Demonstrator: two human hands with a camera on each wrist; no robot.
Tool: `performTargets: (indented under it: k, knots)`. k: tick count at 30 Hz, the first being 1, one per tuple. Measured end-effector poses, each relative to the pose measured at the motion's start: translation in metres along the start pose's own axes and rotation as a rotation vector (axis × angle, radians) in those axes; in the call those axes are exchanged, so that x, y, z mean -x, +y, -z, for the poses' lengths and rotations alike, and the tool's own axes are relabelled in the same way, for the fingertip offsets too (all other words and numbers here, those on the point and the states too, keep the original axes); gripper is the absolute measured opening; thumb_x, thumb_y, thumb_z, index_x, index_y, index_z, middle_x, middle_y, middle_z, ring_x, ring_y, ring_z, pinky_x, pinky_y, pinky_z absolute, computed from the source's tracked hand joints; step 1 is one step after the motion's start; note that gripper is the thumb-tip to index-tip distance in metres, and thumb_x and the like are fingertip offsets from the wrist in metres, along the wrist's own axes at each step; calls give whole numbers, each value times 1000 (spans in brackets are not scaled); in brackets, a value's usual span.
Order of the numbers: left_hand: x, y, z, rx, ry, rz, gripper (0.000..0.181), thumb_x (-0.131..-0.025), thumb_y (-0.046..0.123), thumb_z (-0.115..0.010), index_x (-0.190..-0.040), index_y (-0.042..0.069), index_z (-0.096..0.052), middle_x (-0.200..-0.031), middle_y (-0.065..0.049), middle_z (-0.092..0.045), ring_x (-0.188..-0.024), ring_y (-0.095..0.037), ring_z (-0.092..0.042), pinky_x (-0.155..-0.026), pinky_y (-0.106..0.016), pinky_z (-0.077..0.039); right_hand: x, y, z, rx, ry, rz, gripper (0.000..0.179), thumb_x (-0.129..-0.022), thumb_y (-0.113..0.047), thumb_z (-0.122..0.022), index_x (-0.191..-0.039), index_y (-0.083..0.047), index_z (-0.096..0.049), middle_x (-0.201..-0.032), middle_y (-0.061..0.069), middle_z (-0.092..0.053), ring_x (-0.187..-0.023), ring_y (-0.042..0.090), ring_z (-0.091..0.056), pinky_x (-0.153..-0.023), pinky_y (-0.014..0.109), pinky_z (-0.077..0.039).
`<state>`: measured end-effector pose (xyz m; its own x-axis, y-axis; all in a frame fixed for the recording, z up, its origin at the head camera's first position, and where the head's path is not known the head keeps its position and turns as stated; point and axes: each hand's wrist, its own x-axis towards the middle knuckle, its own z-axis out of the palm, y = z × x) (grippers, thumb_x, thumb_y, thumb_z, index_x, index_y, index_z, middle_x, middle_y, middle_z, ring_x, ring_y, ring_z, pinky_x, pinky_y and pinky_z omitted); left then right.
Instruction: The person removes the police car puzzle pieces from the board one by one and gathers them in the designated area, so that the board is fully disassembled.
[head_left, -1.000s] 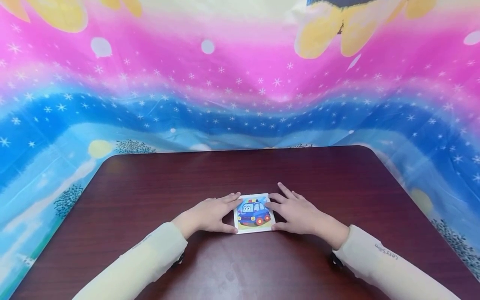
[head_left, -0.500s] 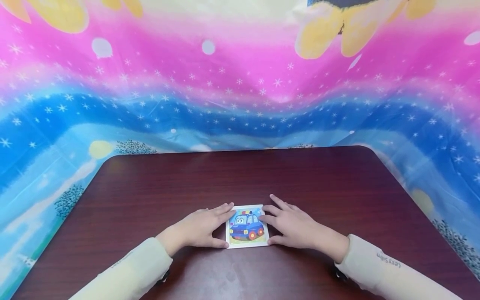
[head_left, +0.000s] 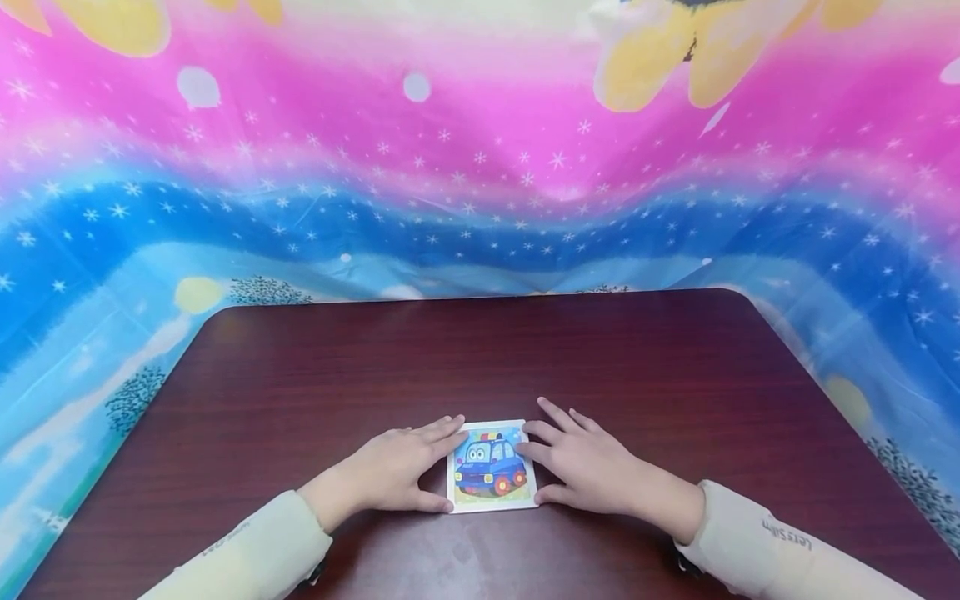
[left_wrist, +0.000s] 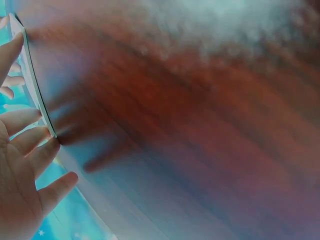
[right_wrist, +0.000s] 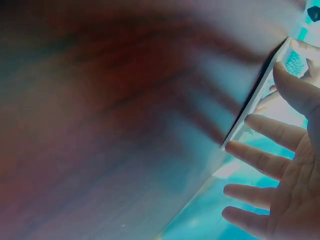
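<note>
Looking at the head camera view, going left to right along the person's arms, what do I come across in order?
Left sleeve, left hand, square car picture, right hand, right sleeve.

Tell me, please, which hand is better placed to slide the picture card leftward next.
Probably the right-hand grip: it touches the picture card at its right edge, whereas the left-hand grip lies in the path.

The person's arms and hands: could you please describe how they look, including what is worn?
The left sleeve and right sleeve are cream, with small dark lettering. Something black shows beneath each cuff. The left hand and right hand are bare, without gloves.
</note>
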<state>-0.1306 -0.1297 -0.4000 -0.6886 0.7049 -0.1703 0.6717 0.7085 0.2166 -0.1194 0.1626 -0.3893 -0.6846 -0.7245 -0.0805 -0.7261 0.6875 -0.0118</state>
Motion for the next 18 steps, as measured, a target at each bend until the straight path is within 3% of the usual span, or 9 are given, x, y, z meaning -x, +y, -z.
performTargets:
  k: [7, 12, 18]
  knots:
    - [3, 2, -4, -44, 63, 50, 91, -86, 67, -61, -153, 10, -39, -162, -6, -34, -149, -24, -34, -102, -45, -49, -11, 7, 4, -60, 8, -2, 59, -87, -52, -70, -135, -18, -63, -136, 5, -60, -139, 39, -44, -91, 55, -53]
    - [4, 6, -7, -84, 95, 101, 91, -88, 69, -56, -153, 8, -39, -162, -8, -34, -149, -26, -33, -99, -48, -51, -28, 14, 15, -140, 44, -25, 56, -86, -45, -74, -135, -19, -63, -126, 0, -62, -115, 21, -54, -76, 41, -56]
    - [5, 7, -12, -93, 85, 128, 92, -87, 70, -55, -152, 7, -39, -162, -9, -33, -149, -27, -33, -98, -49, -51, -51, 18, 18, -255, 33, -26, 51, -87, -39, -76, -133, -19, -65, -118, -3, -64, -101, 13, -51, -79, 30, -52]
